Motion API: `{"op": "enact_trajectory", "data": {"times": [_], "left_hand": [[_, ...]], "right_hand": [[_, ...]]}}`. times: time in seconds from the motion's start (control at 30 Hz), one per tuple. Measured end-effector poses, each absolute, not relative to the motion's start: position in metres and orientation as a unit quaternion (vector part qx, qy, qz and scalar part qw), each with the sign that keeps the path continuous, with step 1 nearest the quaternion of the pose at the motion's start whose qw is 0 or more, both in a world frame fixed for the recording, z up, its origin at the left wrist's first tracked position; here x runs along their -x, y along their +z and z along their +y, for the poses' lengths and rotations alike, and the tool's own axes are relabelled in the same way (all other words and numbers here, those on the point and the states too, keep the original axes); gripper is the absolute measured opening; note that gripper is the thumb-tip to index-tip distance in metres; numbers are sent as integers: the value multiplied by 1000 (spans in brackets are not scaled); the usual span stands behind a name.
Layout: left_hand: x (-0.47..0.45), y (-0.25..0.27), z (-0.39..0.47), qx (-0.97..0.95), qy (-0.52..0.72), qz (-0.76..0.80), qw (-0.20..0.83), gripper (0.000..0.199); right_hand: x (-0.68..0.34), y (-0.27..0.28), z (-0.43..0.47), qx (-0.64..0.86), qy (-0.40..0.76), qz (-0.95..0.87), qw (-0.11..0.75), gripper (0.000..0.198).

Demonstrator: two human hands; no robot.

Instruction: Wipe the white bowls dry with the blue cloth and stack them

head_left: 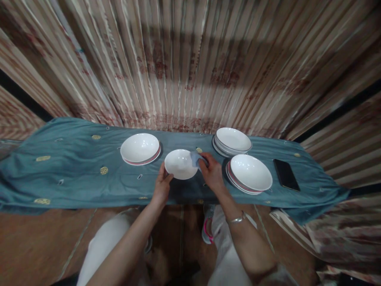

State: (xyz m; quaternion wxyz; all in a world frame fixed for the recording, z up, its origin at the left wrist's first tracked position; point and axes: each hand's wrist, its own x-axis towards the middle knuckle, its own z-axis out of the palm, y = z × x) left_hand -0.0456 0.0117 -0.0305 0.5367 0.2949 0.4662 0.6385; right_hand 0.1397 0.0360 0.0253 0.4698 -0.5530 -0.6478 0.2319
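Note:
A white bowl is held up over the front middle of the cloth-covered table, its inside facing me. My left hand grips its left rim, thumb on the near edge and fingers around the outside. My right hand is closed on a bluish-grey cloth, which lies against the bowl's right rim and inner side. Part of the cloth is hidden in my fingers.
A small stack of bowls stands to the left. Two more stacks of white dishes, one behind and one in front, stand to the right. Beyond them lies a black phone. A teal patterned tablecloth covers the table; a pleated curtain hangs behind.

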Motion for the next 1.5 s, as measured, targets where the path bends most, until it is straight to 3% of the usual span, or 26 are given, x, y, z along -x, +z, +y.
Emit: {"op": "enact_trajectory", "data": {"times": [0.27,0.57,0.97,1.5], "left_hand": [[49,-31,12,-276,632,468,552,63],[52,-33,12,-295,627,457,557,69],[52,-27,8,-296,623,452,565,66],[49,-27,10,-270,634,442,573,60]], "right_hand": [[-111,22,60,575,63,-773,262,27],[-87,15,78,605,42,-776,171,35],[-62,19,86,576,106,-789,185,31],[-70,8,87,426,314,-813,242,29]]}}
